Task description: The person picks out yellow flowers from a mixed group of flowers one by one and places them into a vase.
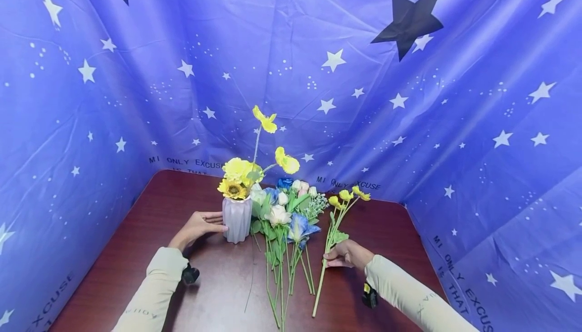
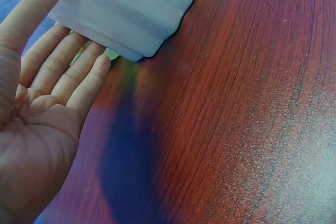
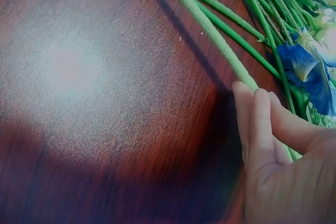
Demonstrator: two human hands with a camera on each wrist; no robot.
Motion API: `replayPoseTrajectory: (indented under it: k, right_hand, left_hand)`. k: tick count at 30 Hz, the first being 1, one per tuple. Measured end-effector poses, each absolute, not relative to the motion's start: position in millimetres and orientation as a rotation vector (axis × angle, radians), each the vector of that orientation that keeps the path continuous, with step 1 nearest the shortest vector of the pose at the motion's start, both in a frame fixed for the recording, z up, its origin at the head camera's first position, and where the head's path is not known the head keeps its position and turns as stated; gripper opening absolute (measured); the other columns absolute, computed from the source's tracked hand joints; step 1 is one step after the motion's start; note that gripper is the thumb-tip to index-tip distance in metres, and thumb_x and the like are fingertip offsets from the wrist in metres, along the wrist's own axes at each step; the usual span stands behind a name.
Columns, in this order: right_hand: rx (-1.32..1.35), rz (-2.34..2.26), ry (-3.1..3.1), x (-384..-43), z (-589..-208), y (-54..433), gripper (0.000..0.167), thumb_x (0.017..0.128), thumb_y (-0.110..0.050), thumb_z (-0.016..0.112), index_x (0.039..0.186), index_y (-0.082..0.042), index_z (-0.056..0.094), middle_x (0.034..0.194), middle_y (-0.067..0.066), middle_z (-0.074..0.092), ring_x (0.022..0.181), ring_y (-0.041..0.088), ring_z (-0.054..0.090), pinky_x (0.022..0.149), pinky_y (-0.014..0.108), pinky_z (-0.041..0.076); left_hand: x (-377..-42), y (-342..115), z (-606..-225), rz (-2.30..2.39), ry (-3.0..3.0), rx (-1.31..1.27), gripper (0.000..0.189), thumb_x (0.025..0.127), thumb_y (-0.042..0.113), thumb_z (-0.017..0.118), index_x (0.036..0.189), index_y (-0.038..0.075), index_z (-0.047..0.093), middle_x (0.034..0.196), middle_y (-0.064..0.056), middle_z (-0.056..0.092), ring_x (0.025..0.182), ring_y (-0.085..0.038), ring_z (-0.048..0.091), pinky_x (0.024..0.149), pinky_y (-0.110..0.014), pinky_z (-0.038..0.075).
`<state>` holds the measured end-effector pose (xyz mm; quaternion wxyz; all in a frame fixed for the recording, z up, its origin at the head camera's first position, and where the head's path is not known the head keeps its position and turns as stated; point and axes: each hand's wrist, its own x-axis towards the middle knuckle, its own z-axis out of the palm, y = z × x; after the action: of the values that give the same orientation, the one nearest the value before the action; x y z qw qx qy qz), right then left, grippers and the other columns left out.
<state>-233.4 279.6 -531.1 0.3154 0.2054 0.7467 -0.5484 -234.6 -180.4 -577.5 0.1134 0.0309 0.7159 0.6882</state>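
A pale fluted vase [image 1: 237, 221] stands upright at the table's left middle, with yellow blooms [image 1: 243, 170] and a sunflower [image 1: 233, 189] in it. My left hand [image 1: 200, 228] holds its left side, the thumb across the front and the other fingers reaching behind, as the left wrist view shows [image 2: 52, 98]. At the right, my right hand [image 1: 347, 254] pinches the green stem [image 3: 226, 53] of a yellow flower spray [image 1: 345, 198] between thumb and fingers. The spray leans up and away, blooms at the far end and the stem's cut end toward me.
Between the hands lies a pile of loose flowers: a white rose [image 1: 279, 215], a blue lily [image 1: 300, 228] and others, their green stems [image 1: 279, 291] pointing toward me. The brown table [image 1: 218, 291] is ringed by a purple star-printed cloth [image 1: 291, 69].
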Motion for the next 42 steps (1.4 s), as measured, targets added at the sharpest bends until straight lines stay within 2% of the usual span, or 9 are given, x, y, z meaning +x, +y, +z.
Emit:
replayPoseTrajectory:
  k: [11,19,32,42]
  right_hand:
    - [0.364,-1.392,1.784,-247,-521,286,0.029,0.101,0.011,0.049,0.082,0.0,0.068,0.073,0.004,0.072,0.071,0.011,0.07,0.074,0.014,0.061]
    - [0.295,-1.34,1.744,-255,-511,292,0.03,0.103,0.006,0.049,0.085,-0.003,0.071,0.082,0.004,0.076,0.076,0.01,0.072,0.082,0.016,0.061]
    - [0.158,-1.259,1.782,-269,-489,299,0.036,0.102,0.004,0.051,0.079,-0.013,0.074,0.084,-0.001,0.077,0.077,0.008,0.073,0.078,0.015,0.061]
    - [0.07,-1.279,1.784,-288,-461,298,0.035,0.101,0.004,0.052,0.081,-0.013,0.075,0.09,0.0,0.079,0.082,0.009,0.074,0.085,0.018,0.061]
  left_hand:
    - [-235,-180,-576,1.989,2.111,0.035,0.073,0.081,0.013,0.087,0.141,-0.012,0.053,0.139,-0.028,0.059,0.129,-0.035,0.06,0.098,-0.03,0.059]
    - [-235,-181,-575,1.99,2.115,0.045,0.072,0.081,0.013,0.087,0.14,-0.012,0.053,0.138,-0.028,0.06,0.127,-0.032,0.063,0.097,-0.029,0.059]
    - [-234,-180,-573,2.002,2.11,0.061,0.07,0.083,0.012,0.085,0.141,-0.012,0.053,0.139,-0.029,0.059,0.129,-0.036,0.06,0.098,-0.031,0.059]
    - [-233,-180,-573,2.008,2.103,0.072,0.069,0.083,0.01,0.084,0.141,-0.012,0.052,0.139,-0.029,0.058,0.13,-0.038,0.059,0.099,-0.032,0.059]
